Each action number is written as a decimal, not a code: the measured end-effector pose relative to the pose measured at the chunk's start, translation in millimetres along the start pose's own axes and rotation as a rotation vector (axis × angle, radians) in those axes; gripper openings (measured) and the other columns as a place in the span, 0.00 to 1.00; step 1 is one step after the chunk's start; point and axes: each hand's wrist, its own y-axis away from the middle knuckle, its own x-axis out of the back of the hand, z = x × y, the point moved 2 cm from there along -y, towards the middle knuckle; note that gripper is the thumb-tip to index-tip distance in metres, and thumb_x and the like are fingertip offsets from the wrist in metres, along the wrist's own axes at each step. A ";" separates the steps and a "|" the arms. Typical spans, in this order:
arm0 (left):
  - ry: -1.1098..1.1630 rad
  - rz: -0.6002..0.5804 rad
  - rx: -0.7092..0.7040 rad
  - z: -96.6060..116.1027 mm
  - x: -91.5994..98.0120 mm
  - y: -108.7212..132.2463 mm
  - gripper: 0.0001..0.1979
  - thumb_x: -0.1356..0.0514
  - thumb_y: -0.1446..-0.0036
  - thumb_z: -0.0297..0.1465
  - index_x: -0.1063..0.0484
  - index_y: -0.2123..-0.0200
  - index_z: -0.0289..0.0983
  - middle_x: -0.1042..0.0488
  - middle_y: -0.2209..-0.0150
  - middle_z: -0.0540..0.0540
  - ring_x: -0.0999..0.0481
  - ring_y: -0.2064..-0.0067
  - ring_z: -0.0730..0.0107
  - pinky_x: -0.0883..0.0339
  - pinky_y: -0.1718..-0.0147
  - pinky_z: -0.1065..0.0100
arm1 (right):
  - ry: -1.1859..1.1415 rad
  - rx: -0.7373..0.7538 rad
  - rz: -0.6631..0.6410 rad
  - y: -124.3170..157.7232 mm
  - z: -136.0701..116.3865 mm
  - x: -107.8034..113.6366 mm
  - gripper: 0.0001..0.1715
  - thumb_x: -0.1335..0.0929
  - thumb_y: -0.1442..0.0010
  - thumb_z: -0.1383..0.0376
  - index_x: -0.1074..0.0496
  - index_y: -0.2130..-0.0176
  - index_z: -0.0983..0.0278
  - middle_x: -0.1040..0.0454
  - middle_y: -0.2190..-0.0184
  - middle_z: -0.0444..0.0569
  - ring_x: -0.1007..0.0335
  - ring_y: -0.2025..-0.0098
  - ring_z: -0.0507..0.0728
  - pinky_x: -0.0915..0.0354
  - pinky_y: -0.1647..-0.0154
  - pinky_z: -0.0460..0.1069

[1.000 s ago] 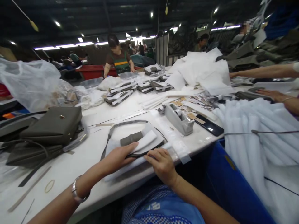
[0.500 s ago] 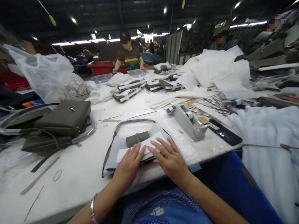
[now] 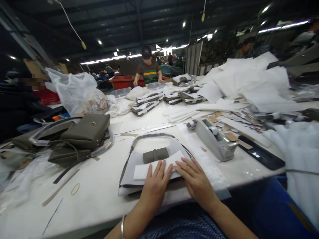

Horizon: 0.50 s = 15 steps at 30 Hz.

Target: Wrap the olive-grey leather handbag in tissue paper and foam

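A grey handbag wrapped in white foam sheet (image 3: 134,164) lies at the table's near edge, its grey strap (image 3: 152,135) looping behind it. A dark grey rolled piece (image 3: 156,155) rests on top. My left hand (image 3: 156,186) lies flat with fingers stretched out on the folded white sheet. Beside it, my right hand (image 3: 195,181) also presses flat on the wrapping, fingers spread. Neither hand grips anything.
A grey tape dispenser (image 3: 214,139) and a black phone (image 3: 261,156) sit to the right. Olive handbags (image 3: 86,131) lie at the left beside a clear plastic bag (image 3: 73,91). White foam sheets (image 3: 249,83) pile up at the back right. A person (image 3: 149,69) works at the far end.
Both hands went from holding the wrapping's near edge to lying flat on top of the folded white sheet. The view has swung left, and the co-worker's arms at the right are out of sight.
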 end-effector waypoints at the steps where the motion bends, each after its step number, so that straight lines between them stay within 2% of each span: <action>1: -0.010 0.034 0.004 -0.6 -2.6 2.1 0.29 0.53 0.36 0.23 0.50 0.32 0.40 0.42 0.33 0.40 0.41 0.33 0.55 0.41 0.40 0.46 | -0.011 -0.070 0.040 6.2 -2.0 5.1 0.28 0.38 0.37 0.74 0.32 0.41 0.57 0.29 0.42 0.50 0.40 0.36 0.62 0.40 0.35 0.64; 4: -0.041 0.119 0.009 -1.7 -3.7 5.9 0.30 0.53 0.36 0.21 0.48 0.33 0.41 0.40 0.34 0.43 0.40 0.34 0.57 0.40 0.41 0.49 | -0.074 -0.387 0.163 34.2 -4.7 17.6 0.24 0.36 0.35 0.67 0.33 0.40 0.57 0.34 0.38 0.53 0.38 0.37 0.64 0.33 0.40 0.63; 8: -0.124 0.213 -0.008 -0.8 -2.3 6.7 0.33 0.53 0.40 0.18 0.48 0.32 0.42 0.39 0.34 0.44 0.39 0.34 0.60 0.38 0.41 0.53 | -0.408 -0.714 0.024 63.9 1.4 14.6 0.38 0.33 0.38 0.59 0.45 0.33 0.57 0.35 0.38 0.58 0.29 0.43 0.64 0.26 0.49 0.57; 11: -0.197 0.265 -0.019 -1.3 -11.8 6.8 0.35 0.51 0.42 0.18 0.47 0.33 0.44 0.38 0.35 0.46 0.38 0.35 0.61 0.36 0.42 0.55 | -0.735 -0.881 -0.070 63.3 9.4 6.7 0.45 0.30 0.43 0.55 0.46 0.32 0.57 0.31 0.40 0.59 0.26 0.46 0.65 0.25 0.53 0.56; 13: -0.223 0.322 -0.020 -3.6 -22.2 6.5 0.34 0.50 0.42 0.18 0.44 0.34 0.46 0.35 0.36 0.48 0.35 0.36 0.62 0.35 0.44 0.55 | -0.891 -0.992 -0.040 54.5 13.5 4.5 0.48 0.28 0.48 0.53 0.43 0.33 0.58 0.29 0.43 0.60 0.25 0.49 0.65 0.26 0.53 0.56; 15: -0.227 0.391 -0.018 -7.4 -32.3 5.9 0.33 0.49 0.41 0.18 0.42 0.35 0.47 0.32 0.39 0.49 0.33 0.39 0.63 0.33 0.46 0.56 | -1.024 -1.102 0.035 42.6 15.5 5.3 0.46 0.28 0.50 0.50 0.38 0.36 0.60 0.26 0.47 0.59 0.25 0.49 0.65 0.28 0.49 0.57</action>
